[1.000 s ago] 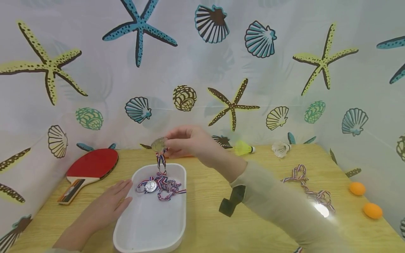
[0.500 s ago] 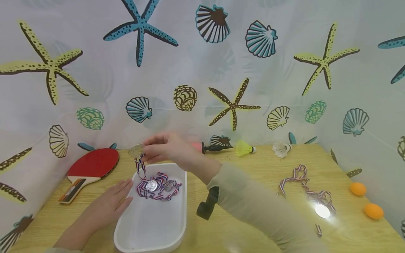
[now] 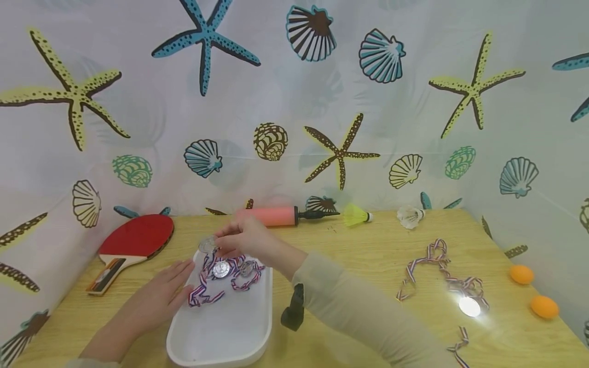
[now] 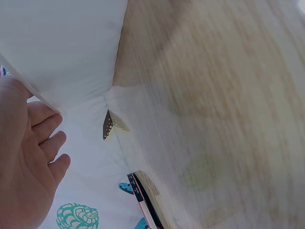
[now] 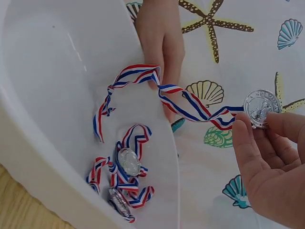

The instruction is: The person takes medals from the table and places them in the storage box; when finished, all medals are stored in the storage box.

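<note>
A white cloth printed with starfish and shells is hung behind a pale wood-grained table, on which a white, round-cornered plastic tray is set left of centre. A red table-tennis paddle with a wooden handle is laid near the table's left edge, and a pink cylinder with a narrow black end is placed along the far edge. The tray's left rim is held by the left hand, thumb over it and fingers outside. By the right hand, a round silver medal is pinched above the tray's far left corner, its red, white and blue ribbon trailed into the tray. Two more silver medals are heaped with striped ribbons near the tray's far end; another, bleached by glare, is left toward the table's right edge. Yellow and white shuttlecocks are seen at the far edge, and two orange balls near the right edge.
</note>
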`<state>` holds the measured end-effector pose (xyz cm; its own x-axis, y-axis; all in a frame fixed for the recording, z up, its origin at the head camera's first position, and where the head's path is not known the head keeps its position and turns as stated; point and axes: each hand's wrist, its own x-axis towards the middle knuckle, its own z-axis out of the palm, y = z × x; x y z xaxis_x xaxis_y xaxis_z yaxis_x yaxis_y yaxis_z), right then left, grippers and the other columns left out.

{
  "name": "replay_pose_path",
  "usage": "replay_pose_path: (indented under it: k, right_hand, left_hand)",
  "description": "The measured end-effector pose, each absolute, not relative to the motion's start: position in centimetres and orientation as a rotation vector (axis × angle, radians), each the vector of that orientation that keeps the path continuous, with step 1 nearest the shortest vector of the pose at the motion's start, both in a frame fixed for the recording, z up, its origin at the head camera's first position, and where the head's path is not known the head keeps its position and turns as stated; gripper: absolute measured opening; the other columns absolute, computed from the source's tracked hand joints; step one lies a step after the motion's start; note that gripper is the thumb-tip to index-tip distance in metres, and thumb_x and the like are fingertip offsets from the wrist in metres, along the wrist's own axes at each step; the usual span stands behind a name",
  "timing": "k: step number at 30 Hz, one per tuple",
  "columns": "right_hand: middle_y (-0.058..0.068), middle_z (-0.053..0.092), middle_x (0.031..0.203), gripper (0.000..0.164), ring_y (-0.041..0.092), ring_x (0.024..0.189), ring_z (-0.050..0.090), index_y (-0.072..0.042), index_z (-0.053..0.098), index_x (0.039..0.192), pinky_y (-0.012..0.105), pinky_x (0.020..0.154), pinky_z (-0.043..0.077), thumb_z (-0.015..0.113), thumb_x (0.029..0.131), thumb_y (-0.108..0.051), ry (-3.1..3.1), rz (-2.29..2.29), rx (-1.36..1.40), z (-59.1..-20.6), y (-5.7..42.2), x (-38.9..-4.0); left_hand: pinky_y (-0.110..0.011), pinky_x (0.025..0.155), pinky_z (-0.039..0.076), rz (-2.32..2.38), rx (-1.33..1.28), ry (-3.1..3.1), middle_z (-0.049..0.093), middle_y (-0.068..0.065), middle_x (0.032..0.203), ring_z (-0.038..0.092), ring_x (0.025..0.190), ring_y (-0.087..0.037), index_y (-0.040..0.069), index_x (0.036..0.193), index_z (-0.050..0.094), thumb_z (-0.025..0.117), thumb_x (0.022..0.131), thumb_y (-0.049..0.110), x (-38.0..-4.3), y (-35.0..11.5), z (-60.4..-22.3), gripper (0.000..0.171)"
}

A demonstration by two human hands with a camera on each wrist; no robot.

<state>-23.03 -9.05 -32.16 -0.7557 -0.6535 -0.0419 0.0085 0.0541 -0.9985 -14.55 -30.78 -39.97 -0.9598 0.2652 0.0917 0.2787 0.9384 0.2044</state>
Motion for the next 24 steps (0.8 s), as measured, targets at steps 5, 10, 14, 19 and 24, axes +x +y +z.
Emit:
replay_pose_path:
  k: [5,10,14,19,24]
  right_hand:
    - [0.009,0.064,0.083,0.016,0.020,0.073,0.065,0.006,0.063,0.101,0.036,0.073,0.054,0.061,0.087,-0.002,1.918,-1.691,-0.598,-33.4,-9.0,-23.4]
    - [0.008,0.064,0.080,0.014,0.020,0.070,0.064,0.005,0.065,0.098,0.029,0.064,0.055,0.062,0.087,-0.002,2.017,-1.645,-0.562,-34.5,-9.4,-23.8]
    - [0.007,0.063,0.075,0.010,0.019,0.066,0.063,0.004,0.066,0.093,0.029,0.064,0.055,0.064,0.085,-0.002,2.074,-1.593,-0.539,-35.9,-9.9,-24.1]
    - [0.005,0.063,0.069,0.008,0.016,0.062,0.063,0.001,0.067,0.090,0.032,0.065,0.055,0.065,0.084,-0.003,2.176,-1.492,-0.545,-37.4,-10.5,-24.3]
    - [0.005,0.062,0.066,0.004,0.016,0.058,0.063,0.000,0.066,0.085,0.031,0.059,0.055,0.064,0.085,-0.004,2.227,-1.387,-0.542,-38.0,-10.8,-24.1]
  left_hand:
    - [-0.058,0.098,0.029,-0.342,-0.423,-3.028,0.036,-0.025,0.139,0.030,0.126,-0.045,-0.004,0.138,0.037,0.053,0.093,0.029,-14.6,-30.8,-40.1,0.058]
    - [-0.058,0.098,0.029,-0.344,-0.413,-3.036,0.036,-0.025,0.139,0.029,0.127,-0.045,-0.003,0.138,0.037,0.053,0.093,0.029,-14.6,-30.9,-40.2,0.058]
    - [-0.058,0.098,0.029,-0.341,-0.401,-3.046,0.036,-0.024,0.139,0.029,0.127,-0.044,-0.003,0.138,0.037,0.054,0.092,0.030,-14.6,-30.9,-40.2,0.059]
    - [-0.059,0.097,0.030,-0.344,-0.415,-3.033,0.036,-0.024,0.139,0.030,0.127,-0.044,-0.003,0.138,0.037,0.054,0.092,0.030,-14.7,-30.9,-40.2,0.059]
    - [-0.058,0.097,0.030,-0.345,-0.437,-3.013,0.037,-0.024,0.139,0.031,0.126,-0.044,-0.004,0.137,0.038,0.054,0.092,0.029,-14.6,-30.9,-40.2,0.057]
